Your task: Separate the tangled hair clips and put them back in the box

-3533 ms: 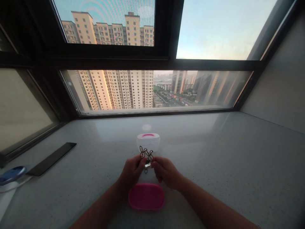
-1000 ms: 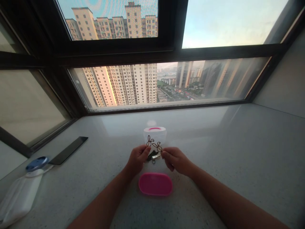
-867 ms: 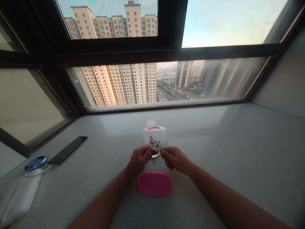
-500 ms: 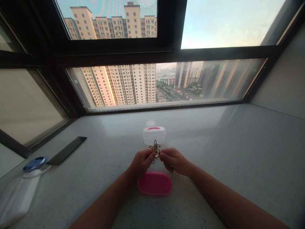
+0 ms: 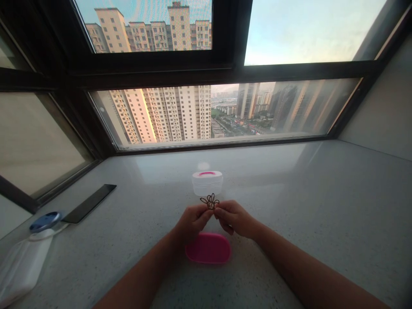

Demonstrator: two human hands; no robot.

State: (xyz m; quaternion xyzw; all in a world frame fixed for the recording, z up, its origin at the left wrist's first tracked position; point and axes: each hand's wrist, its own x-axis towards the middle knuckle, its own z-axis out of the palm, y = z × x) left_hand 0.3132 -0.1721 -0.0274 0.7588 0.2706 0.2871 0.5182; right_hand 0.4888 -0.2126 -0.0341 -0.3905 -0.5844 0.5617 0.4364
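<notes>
Between the fingertips of both hands is a small bundle of brown loops (image 5: 210, 198), fanned out upward like petals; its exact kind is not clear. My left hand (image 5: 192, 221) pinches it from the left, with thumb and fingers closed. From the right, my right hand (image 5: 236, 219) grips its lower edge, fingertips pressed together. Just below the hands, on the counter, lies a pink oval tray or lid (image 5: 208, 249), the left hand overlapping its upper edge. Behind the loops stands a clear plastic box (image 5: 207, 185) with a pink handle on top.
A dark flat slab (image 5: 90, 204), perhaps a phone or tablet, lies at left on the speckled light counter (image 5: 305, 206). Near it are a blue round object (image 5: 45, 221) and a white translucent case (image 5: 24, 266). Dark-framed windows (image 5: 225, 73) rise along the back.
The bundle of loops has been turned and lowered slightly, its loops now spread wider to the left. The shiny part and small ring below it no longer show. Both hands keep their grip.
</notes>
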